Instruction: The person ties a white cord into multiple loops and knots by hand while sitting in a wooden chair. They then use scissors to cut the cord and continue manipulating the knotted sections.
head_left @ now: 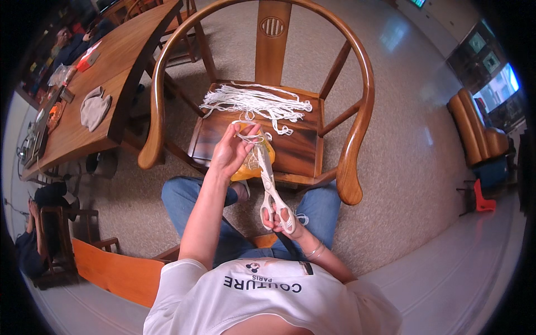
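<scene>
My left hand (233, 151) pinches a loop of thin white string (250, 136) above the front of a wooden armchair's seat (293, 142). In my right hand (284, 224) are white-handled kitchen scissors (268, 182), with fingers through the handles. Their blades point away from me and reach up beside the left fingertips, close to the string; whether they touch it I cannot tell. Under the left hand hangs a yellow plastic bag (268, 157), partly hidden, at the seat's front edge. Farther back on the seat lies a loose bundle of white strings (255, 100). Some string (302, 218) also shows by my right wrist.
The chair's curved armrests (351, 167) flank the seat. To the left stands a wooden table (125, 63) bearing a beige cloth (95, 109) and a red box (87, 60). Two people sit at the left. A brown leather sofa (477, 130) and a small red chair (483, 199) are far right.
</scene>
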Motion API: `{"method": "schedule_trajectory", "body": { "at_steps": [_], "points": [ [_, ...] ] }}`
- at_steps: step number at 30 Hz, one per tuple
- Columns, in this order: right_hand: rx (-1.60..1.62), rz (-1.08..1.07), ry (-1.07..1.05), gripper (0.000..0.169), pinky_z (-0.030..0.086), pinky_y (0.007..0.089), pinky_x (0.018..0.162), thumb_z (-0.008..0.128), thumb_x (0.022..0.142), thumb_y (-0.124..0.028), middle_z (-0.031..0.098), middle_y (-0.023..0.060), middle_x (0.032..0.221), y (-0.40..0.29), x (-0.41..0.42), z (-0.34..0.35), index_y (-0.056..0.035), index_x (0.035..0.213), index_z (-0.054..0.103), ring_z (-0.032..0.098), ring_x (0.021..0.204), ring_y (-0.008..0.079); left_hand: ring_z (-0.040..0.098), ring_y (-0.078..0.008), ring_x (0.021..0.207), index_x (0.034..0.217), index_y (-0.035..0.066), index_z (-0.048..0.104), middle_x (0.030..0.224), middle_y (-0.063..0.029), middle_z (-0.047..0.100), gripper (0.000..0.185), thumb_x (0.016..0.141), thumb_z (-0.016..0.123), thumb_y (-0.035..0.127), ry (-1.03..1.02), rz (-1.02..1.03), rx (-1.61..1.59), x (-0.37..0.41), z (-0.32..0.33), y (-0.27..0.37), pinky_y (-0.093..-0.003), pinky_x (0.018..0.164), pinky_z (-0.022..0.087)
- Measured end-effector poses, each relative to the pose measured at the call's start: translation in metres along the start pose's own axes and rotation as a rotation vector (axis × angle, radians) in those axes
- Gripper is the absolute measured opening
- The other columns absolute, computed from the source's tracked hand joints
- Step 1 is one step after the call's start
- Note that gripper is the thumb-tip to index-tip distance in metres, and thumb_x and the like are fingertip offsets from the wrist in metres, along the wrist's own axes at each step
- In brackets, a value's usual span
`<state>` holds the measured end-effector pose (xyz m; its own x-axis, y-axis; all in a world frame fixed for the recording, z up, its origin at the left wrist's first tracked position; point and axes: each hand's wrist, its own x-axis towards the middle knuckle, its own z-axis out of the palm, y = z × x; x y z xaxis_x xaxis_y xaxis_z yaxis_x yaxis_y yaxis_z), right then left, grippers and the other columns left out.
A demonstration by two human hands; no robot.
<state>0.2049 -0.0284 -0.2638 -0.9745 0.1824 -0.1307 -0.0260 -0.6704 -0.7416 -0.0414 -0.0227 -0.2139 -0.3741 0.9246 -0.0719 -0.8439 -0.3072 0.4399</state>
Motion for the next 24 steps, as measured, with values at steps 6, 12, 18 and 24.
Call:
{"method": "schedule_trajectory", "body": {
  "at_steps": [6, 12, 18, 24],
  "points": [
    [0.061, -0.019, -0.007, 0.066, 0.023, 0.0113, 0.044, 0.047, 0.078, -0.069, 0.044, 0.0021, 0.072, 0.007, -0.002, -0.009, -0.0043, 0.093, 0.048, 0.032, 0.058, 0.0022, 0.043, -0.0292, 0.123, 0.089, 0.009, 0.051, 0.125, -0.0235, 0.045, 0.016, 0.096, 0.042, 0.02, 0.017, -0.036, -0.108, -0.002, 0.0, -0.006, -0.0396, 0.095, 0.042],
    [0.096, 0.001, -0.037, 0.066, 0.024, 0.0124, 0.044, 0.046, 0.079, -0.068, 0.044, 0.0033, 0.073, 0.008, 0.0, -0.006, -0.004, 0.094, 0.048, 0.034, 0.058, 0.0034, 0.042, -0.0292, 0.124, 0.089, 0.008, 0.052, 0.13, -0.0263, 0.042, 0.017, 0.096, 0.041, 0.019, 0.019, -0.051, -0.184, 0.0, -0.002, -0.011, -0.0413, 0.099, 0.038],
    [0.149, 0.014, -0.018, 0.065, 0.026, 0.0122, 0.044, 0.043, 0.081, -0.067, 0.045, 0.0035, 0.075, 0.011, 0.001, -0.008, -0.0046, 0.096, 0.047, 0.037, 0.06, 0.004, 0.041, -0.0298, 0.124, 0.09, 0.008, 0.052, 0.13, -0.027, 0.041, 0.017, 0.096, 0.041, 0.019, 0.026, -0.052, -0.233, -0.001, -0.004, -0.014, -0.0418, 0.101, 0.038],
    [0.125, 0.004, 0.036, 0.066, 0.026, 0.0121, 0.044, 0.042, 0.08, -0.069, 0.045, 0.0029, 0.075, 0.01, 0.002, -0.008, -0.006, 0.097, 0.048, 0.038, 0.06, 0.0036, 0.041, -0.0303, 0.124, 0.091, 0.007, 0.052, 0.13, -0.0273, 0.041, 0.017, 0.096, 0.04, 0.017, 0.043, -0.039, -0.272, -0.001, -0.007, -0.018, -0.0419, 0.101, 0.039]
  ]
}}
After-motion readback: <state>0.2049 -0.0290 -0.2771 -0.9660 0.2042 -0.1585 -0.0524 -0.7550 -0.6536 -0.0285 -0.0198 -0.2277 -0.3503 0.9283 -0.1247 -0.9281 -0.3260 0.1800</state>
